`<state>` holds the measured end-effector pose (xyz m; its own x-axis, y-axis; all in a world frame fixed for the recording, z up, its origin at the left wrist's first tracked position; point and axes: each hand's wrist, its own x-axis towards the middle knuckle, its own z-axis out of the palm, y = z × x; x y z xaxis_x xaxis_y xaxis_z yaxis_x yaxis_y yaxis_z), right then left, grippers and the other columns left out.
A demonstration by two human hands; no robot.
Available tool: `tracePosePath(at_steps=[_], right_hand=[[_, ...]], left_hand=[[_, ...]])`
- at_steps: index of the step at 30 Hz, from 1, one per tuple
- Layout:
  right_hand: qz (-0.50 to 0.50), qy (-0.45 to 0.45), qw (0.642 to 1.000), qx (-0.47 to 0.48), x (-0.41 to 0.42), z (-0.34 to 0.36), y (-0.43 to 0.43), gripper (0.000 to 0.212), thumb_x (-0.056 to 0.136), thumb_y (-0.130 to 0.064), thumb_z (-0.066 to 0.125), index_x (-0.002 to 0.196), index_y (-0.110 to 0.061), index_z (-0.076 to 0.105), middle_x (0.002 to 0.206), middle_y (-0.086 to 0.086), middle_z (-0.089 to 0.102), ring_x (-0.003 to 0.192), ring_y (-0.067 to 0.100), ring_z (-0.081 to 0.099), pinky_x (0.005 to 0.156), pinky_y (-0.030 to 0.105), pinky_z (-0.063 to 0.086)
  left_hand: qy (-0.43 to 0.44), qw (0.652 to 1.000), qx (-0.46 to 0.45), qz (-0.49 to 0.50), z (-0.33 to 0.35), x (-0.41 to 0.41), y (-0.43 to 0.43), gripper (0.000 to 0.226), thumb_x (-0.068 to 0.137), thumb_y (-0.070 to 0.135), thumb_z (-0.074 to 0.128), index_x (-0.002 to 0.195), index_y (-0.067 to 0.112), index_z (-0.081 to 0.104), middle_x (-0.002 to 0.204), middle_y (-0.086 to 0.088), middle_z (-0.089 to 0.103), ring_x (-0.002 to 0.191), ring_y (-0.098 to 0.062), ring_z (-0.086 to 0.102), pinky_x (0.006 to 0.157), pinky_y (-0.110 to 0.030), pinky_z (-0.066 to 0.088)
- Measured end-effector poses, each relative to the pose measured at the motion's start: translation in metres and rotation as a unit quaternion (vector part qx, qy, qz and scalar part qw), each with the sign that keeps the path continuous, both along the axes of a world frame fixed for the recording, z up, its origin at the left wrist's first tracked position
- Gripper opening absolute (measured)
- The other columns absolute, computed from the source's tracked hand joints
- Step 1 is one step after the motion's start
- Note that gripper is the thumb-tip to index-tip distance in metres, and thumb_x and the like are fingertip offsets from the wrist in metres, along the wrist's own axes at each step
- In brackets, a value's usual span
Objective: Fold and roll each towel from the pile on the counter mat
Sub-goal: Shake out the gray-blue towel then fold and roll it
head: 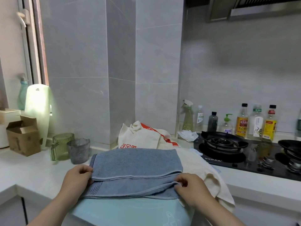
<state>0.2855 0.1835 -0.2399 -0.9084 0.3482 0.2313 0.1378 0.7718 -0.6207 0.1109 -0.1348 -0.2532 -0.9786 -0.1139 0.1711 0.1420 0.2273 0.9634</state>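
Observation:
A blue-grey towel (pixel 135 165) lies folded over on the light blue counter mat (pixel 130 211). My left hand (pixel 76 178) pinches the towel's left end where the layers meet. My right hand (pixel 190 188) pinches the lower layer's edge at the right end. Behind it sits the pile: a cream towel with red print (pixel 143 136) bunched against the wall. Another cream towel (pixel 206 173) lies spread under the blue one and hangs over the counter's front edge at the right.
Two glass cups (pixel 71 149) and a cardboard box (pixel 22 136) stand at the left. A gas hob (pixel 244 152) fills the right side, with several bottles (pixel 241 123) along the wall and a crumpled white cloth (pixel 187 134) beside them.

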Motion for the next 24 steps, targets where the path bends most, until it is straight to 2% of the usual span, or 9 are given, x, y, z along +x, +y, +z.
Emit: tracePosePath(at_steps=[4, 8, 11, 12, 14, 16, 18, 21, 24], right_hand=[[-0.011, -0.012, 0.999, -0.028, 0.004, -0.001, 0.002, 0.028, 0.072, -0.001, 0.055, 0.064, -0.028, 0.057, 0.062, -0.005, 0.055, 0.058, 0.004, 0.045, 0.055, 0.016, 0.035], [-0.074, 0.055, 0.993, -0.078, 0.014, -0.008, -0.002, 0.018, 0.076, 0.001, 0.054, 0.07, -0.015, 0.048, 0.057, 0.001, 0.046, 0.054, 0.012, 0.038, 0.051, 0.022, 0.029], [-0.061, 0.057, 0.994, -0.069, 0.019, -0.012, -0.008, 0.013, 0.079, -0.001, 0.054, 0.075, -0.012, 0.047, 0.058, 0.003, 0.046, 0.055, 0.012, 0.038, 0.054, 0.026, 0.03], [-0.056, 0.051, 0.995, -0.062, 0.02, -0.013, -0.009, 0.013, 0.078, -0.002, 0.054, 0.075, -0.013, 0.048, 0.06, 0.001, 0.047, 0.056, 0.013, 0.039, 0.055, 0.025, 0.031], [-0.053, 0.05, 0.996, -0.048, 0.022, -0.014, -0.009, 0.016, 0.075, -0.001, 0.055, 0.074, -0.015, 0.049, 0.066, -0.002, 0.05, 0.061, 0.014, 0.043, 0.058, 0.024, 0.034], [-0.046, 0.047, 0.997, -0.04, 0.022, -0.016, -0.006, 0.017, 0.074, 0.001, 0.056, 0.074, -0.015, 0.051, 0.074, 0.0, 0.054, 0.066, 0.015, 0.046, 0.061, 0.024, 0.037], [-0.039, 0.042, 0.998, -0.041, 0.023, -0.018, -0.004, 0.017, 0.074, 0.001, 0.058, 0.074, -0.015, 0.053, 0.079, 0.001, 0.056, 0.068, 0.016, 0.05, 0.064, 0.023, 0.039], [-0.046, 0.042, 0.995, -0.08, 0.023, -0.021, -0.004, 0.019, 0.076, 0.002, 0.059, 0.075, -0.017, 0.058, 0.082, 0.002, 0.062, 0.069, 0.016, 0.058, 0.063, 0.02, 0.043], [-0.056, 0.059, 0.968, -0.237, 0.024, -0.016, -0.007, 0.015, 0.084, 0.002, 0.059, 0.07, -0.003, 0.062, 0.062, 0.008, 0.064, 0.05, 0.018, 0.059, 0.05, 0.023, 0.049]], left_hand=[[0.01, 1.0, -0.008, 0.003, 0.0, 0.002, 0.0, 0.018, 0.088, -0.006, 0.054, 0.082, 0.006, 0.066, 0.082, -0.018, 0.068, 0.065, -0.032, 0.065, 0.072, -0.041, 0.052], [0.021, 0.999, -0.026, 0.005, 0.001, 0.006, -0.001, 0.018, 0.089, -0.003, 0.055, 0.083, 0.008, 0.067, 0.085, -0.015, 0.069, 0.068, -0.032, 0.068, 0.075, -0.043, 0.053], [0.023, 0.998, -0.054, -0.022, 0.007, 0.013, -0.001, 0.013, 0.092, 0.004, 0.057, 0.096, 0.008, 0.068, 0.091, -0.01, 0.069, 0.069, -0.029, 0.069, 0.076, -0.044, 0.056], [0.035, 0.996, -0.084, -0.024, 0.01, 0.016, -0.004, 0.014, 0.092, 0.008, 0.058, 0.103, 0.01, 0.068, 0.096, -0.007, 0.069, 0.073, -0.027, 0.07, 0.075, -0.042, 0.057], [0.073, 0.974, -0.213, 0.019, 0.017, 0.019, -0.018, 0.024, 0.09, 0.016, 0.061, 0.113, 0.016, 0.065, 0.109, -0.003, 0.067, 0.092, -0.026, 0.066, 0.08, -0.036, 0.051], [0.051, 0.945, -0.318, 0.059, 0.022, 0.024, -0.036, 0.026, 0.086, 0.022, 0.063, 0.112, 0.019, 0.064, 0.111, -0.003, 0.065, 0.098, -0.024, 0.061, 0.078, -0.032, 0.045], [-0.025, 0.938, -0.343, 0.032, 0.023, 0.034, -0.048, 0.016, 0.082, 0.028, 0.066, 0.093, 0.016, 0.067, 0.096, -0.002, 0.07, 0.084, -0.02, 0.062, 0.072, -0.03, 0.049], [-0.091, 0.958, -0.27, -0.026, 0.021, 0.043, -0.051, 0.017, 0.077, 0.022, 0.074, 0.074, 0.005, 0.072, 0.066, -0.005, 0.07, 0.057, -0.019, 0.058, 0.055, -0.025, 0.045], [-0.126, 0.959, -0.251, -0.034, 0.029, 0.046, -0.049, 0.019, 0.073, 0.017, 0.076, 0.064, 0.002, 0.067, 0.051, -0.006, 0.055, 0.047, -0.019, 0.044, 0.051, -0.021, 0.035]])
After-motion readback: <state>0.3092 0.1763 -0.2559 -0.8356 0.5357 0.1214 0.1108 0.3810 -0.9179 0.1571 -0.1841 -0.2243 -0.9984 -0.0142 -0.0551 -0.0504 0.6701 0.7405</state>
